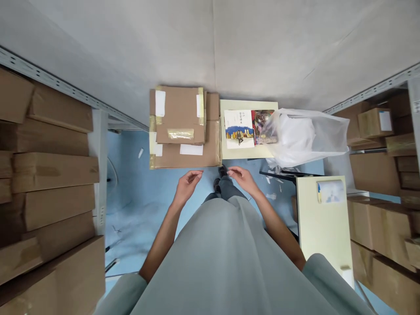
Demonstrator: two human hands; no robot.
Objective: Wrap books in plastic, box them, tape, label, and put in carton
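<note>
My left hand point(189, 186) hovers just in front of a stack of flattened cardboard, its fingers loosely bent and holding nothing. The top cardboard piece point(180, 113) has white labels and strips of tape; a larger cardboard piece point(210, 153) lies under it. Near the stack's right corner, my right hand point(243, 178) is in the air with loosely curved fingers and nothing visible in it. Beyond it, a white book point(239, 129) with a city picture lies on a pale table point(243, 105). A dark, colourful book point(262, 120) is beside it, partly under a clear plastic bag point(328, 135).
Shelves of cardboard boxes stand at left point(55, 170) and right point(377, 218). A pale side table point(324, 232) bears a clear packet point(330, 191). Paper scraps point(271, 196) lie on the blue floor point(131, 205). A grey wall point(210, 43) rises behind the cardboard.
</note>
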